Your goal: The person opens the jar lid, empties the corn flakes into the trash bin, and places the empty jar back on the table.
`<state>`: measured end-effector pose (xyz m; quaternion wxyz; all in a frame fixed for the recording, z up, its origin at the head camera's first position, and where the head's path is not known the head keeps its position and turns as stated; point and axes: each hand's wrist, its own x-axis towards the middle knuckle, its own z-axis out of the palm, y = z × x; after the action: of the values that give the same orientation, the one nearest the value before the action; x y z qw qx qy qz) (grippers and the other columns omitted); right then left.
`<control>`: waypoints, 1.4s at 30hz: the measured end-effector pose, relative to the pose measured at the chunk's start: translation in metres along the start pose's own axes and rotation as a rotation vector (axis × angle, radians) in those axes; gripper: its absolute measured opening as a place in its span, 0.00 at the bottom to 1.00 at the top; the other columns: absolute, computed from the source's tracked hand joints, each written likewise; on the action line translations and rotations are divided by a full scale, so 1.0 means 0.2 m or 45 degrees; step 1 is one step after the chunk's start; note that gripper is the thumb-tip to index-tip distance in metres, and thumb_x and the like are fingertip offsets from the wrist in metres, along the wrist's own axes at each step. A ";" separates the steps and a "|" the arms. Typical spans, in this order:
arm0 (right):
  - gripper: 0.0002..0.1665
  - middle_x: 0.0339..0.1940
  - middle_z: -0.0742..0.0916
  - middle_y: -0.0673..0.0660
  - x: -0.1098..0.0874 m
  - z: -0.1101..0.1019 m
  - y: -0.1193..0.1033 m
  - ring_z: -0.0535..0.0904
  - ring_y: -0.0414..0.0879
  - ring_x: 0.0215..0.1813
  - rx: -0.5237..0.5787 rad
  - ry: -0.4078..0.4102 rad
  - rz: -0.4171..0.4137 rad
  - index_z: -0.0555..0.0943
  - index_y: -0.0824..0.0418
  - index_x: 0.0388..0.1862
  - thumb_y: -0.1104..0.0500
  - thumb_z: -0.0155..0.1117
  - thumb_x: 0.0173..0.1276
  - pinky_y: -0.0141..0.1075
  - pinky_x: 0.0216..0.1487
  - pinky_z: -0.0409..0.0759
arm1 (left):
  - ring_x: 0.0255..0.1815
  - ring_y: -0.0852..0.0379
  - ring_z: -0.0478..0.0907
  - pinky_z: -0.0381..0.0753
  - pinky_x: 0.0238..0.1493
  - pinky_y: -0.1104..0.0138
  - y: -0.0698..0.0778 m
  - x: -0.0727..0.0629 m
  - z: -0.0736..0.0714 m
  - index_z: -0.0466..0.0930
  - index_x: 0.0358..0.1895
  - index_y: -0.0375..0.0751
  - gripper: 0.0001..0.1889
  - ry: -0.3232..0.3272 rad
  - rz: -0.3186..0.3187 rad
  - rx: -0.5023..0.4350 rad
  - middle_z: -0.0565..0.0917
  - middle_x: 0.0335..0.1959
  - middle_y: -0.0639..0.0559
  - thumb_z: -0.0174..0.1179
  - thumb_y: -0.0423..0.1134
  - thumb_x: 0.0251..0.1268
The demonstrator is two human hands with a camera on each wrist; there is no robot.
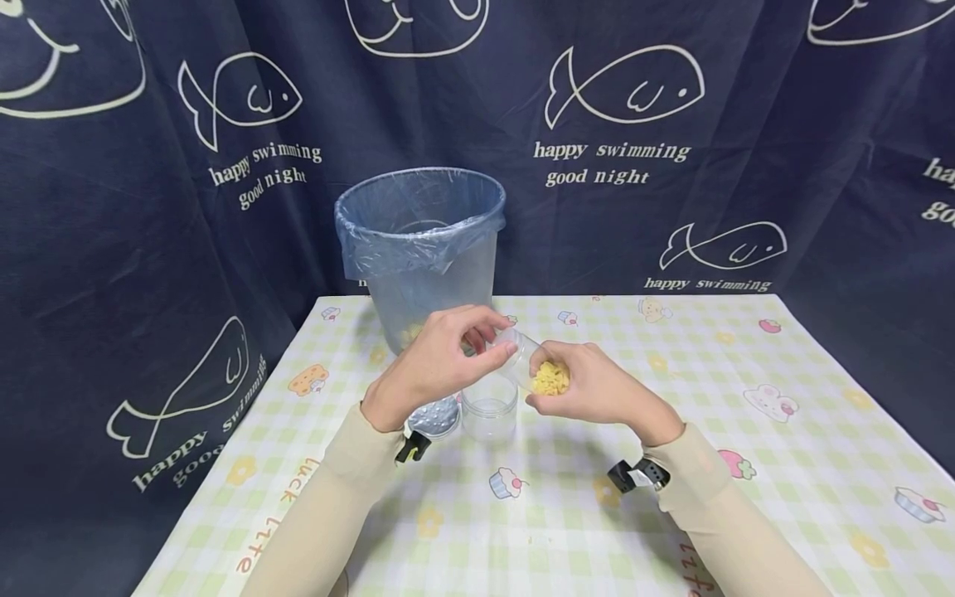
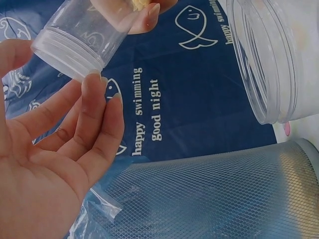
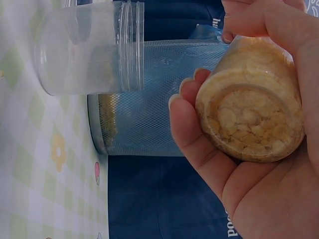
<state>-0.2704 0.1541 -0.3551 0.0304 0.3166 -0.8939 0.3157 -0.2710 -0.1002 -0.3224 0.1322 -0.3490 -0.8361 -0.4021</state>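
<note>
R hand (image 1: 585,381) grips tilted jar (image 3: 251,107); bin (image 1: 458,278) nr tbl (image 1: 559,531) edge.

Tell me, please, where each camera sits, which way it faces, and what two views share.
Head: on the head, facing forward and down at the table and bin; left hand, right hand and both sleeves show.
Left wrist: on that wrist, toward the held jar and curtain; left palm and fingers, plus right fingertips, show.
Right wrist: on that wrist, facing the held jar's bottom; right palm and fingers show.
Shared: both wrist views include the bin and standing jar.
</note>
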 end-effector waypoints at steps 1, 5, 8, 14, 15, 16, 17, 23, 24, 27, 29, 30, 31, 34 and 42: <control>0.18 0.22 0.79 0.44 0.00 0.00 0.00 0.74 0.40 0.21 0.000 0.001 -0.001 0.81 0.49 0.41 0.49 0.78 0.55 0.33 0.23 0.73 | 0.34 0.63 0.81 0.86 0.42 0.55 0.00 0.00 0.00 0.87 0.51 0.52 0.13 0.000 0.000 -0.004 0.83 0.35 0.60 0.66 0.50 0.68; 0.19 0.23 0.79 0.45 0.00 0.00 0.00 0.75 0.40 0.22 -0.003 0.005 -0.006 0.81 0.51 0.42 0.49 0.78 0.55 0.33 0.23 0.73 | 0.34 0.64 0.81 0.85 0.41 0.59 0.00 0.00 0.00 0.86 0.52 0.54 0.14 0.000 -0.011 -0.001 0.84 0.35 0.62 0.65 0.52 0.69; 0.19 0.24 0.80 0.45 0.00 0.00 0.01 0.75 0.40 0.22 0.001 0.006 -0.004 0.81 0.51 0.42 0.49 0.78 0.55 0.33 0.23 0.74 | 0.33 0.65 0.81 0.84 0.40 0.63 0.00 0.00 0.00 0.86 0.52 0.55 0.14 -0.009 -0.025 0.006 0.84 0.34 0.63 0.63 0.54 0.71; 0.19 0.24 0.80 0.45 0.00 0.00 0.01 0.75 0.41 0.22 0.005 0.006 0.000 0.81 0.51 0.42 0.49 0.78 0.55 0.34 0.23 0.74 | 0.32 0.65 0.81 0.83 0.39 0.66 0.00 0.00 -0.01 0.86 0.53 0.57 0.15 -0.024 -0.041 0.024 0.84 0.34 0.63 0.61 0.56 0.72; 0.19 0.24 0.80 0.45 0.00 0.00 0.01 0.75 0.41 0.22 0.005 0.007 -0.001 0.81 0.51 0.42 0.49 0.78 0.55 0.34 0.23 0.74 | 0.33 0.65 0.81 0.83 0.39 0.66 0.00 0.00 -0.01 0.86 0.53 0.57 0.15 -0.022 -0.041 0.030 0.84 0.34 0.63 0.61 0.57 0.72; 0.19 0.24 0.79 0.45 0.00 0.00 0.01 0.75 0.41 0.22 0.005 0.007 -0.001 0.81 0.50 0.42 0.49 0.78 0.55 0.34 0.23 0.74 | 0.33 0.64 0.81 0.83 0.39 0.65 0.00 0.00 -0.01 0.86 0.53 0.58 0.15 -0.019 -0.041 0.034 0.84 0.35 0.63 0.61 0.57 0.72; 0.18 0.24 0.79 0.45 0.00 0.00 0.01 0.75 0.41 0.22 0.003 0.008 -0.002 0.81 0.49 0.41 0.49 0.78 0.55 0.33 0.23 0.74 | 0.33 0.64 0.81 0.83 0.39 0.65 0.00 0.00 -0.01 0.86 0.53 0.58 0.15 -0.017 -0.041 0.037 0.84 0.36 0.63 0.61 0.57 0.72; 0.18 0.24 0.79 0.45 0.00 -0.01 0.01 0.75 0.40 0.22 0.001 0.014 -0.004 0.80 0.48 0.40 0.49 0.78 0.55 0.33 0.24 0.74 | 0.38 0.64 0.83 0.85 0.45 0.65 -0.01 0.00 -0.03 0.86 0.52 0.54 0.13 0.017 0.008 0.003 0.85 0.47 0.59 0.63 0.52 0.71; 0.18 0.24 0.79 0.45 0.00 -0.01 0.01 0.75 0.40 0.22 0.001 0.016 -0.003 0.80 0.48 0.40 0.49 0.79 0.55 0.33 0.24 0.74 | 0.39 0.64 0.84 0.85 0.47 0.65 -0.01 0.00 -0.03 0.85 0.52 0.53 0.12 0.022 0.026 -0.010 0.85 0.48 0.59 0.64 0.50 0.71; 0.18 0.24 0.79 0.44 0.00 -0.01 0.01 0.75 0.40 0.23 -0.001 0.020 -0.003 0.81 0.48 0.41 0.49 0.79 0.55 0.34 0.24 0.73 | 0.42 0.62 0.84 0.84 0.52 0.63 -0.01 0.00 -0.05 0.84 0.54 0.52 0.13 0.036 0.076 -0.023 0.85 0.49 0.61 0.64 0.46 0.70; 0.18 0.24 0.79 0.44 0.00 -0.01 0.01 0.74 0.40 0.23 -0.002 0.022 -0.002 0.80 0.48 0.40 0.49 0.79 0.54 0.34 0.24 0.73 | 0.44 0.61 0.85 0.84 0.53 0.62 -0.01 0.00 -0.05 0.84 0.56 0.51 0.14 0.037 0.101 -0.028 0.85 0.50 0.62 0.65 0.45 0.69; 0.18 0.24 0.79 0.44 0.00 -0.01 0.01 0.74 0.41 0.23 -0.002 0.022 -0.001 0.80 0.48 0.41 0.49 0.79 0.54 0.34 0.24 0.73 | 0.46 0.60 0.84 0.84 0.54 0.61 -0.01 0.00 -0.06 0.84 0.57 0.51 0.16 0.035 0.110 -0.029 0.85 0.51 0.62 0.66 0.45 0.68; 0.18 0.24 0.79 0.44 0.00 -0.01 0.01 0.74 0.41 0.23 -0.001 0.020 0.000 0.80 0.48 0.41 0.49 0.79 0.55 0.34 0.24 0.73 | 0.47 0.60 0.84 0.83 0.55 0.61 -0.01 0.00 -0.06 0.83 0.58 0.51 0.17 0.033 0.120 -0.027 0.85 0.52 0.61 0.66 0.45 0.68; 0.18 0.23 0.79 0.44 0.00 -0.01 0.01 0.74 0.40 0.22 0.002 0.017 0.008 0.80 0.47 0.41 0.49 0.79 0.55 0.34 0.24 0.73 | 0.50 0.60 0.83 0.83 0.57 0.61 -0.01 -0.01 -0.07 0.82 0.61 0.50 0.20 0.016 0.146 -0.037 0.84 0.55 0.61 0.67 0.45 0.67; 0.18 0.23 0.79 0.44 0.00 -0.01 0.01 0.74 0.40 0.22 0.004 0.017 0.008 0.80 0.45 0.40 0.49 0.79 0.54 0.33 0.24 0.73 | 0.53 0.63 0.81 0.80 0.60 0.59 0.00 -0.01 -0.07 0.81 0.63 0.54 0.22 -0.011 0.176 -0.037 0.83 0.56 0.63 0.68 0.45 0.65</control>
<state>-0.2717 0.1569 -0.3544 0.0348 0.3119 -0.8941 0.3194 -0.2703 -0.1114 -0.3132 0.1511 -0.4096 -0.8045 -0.4026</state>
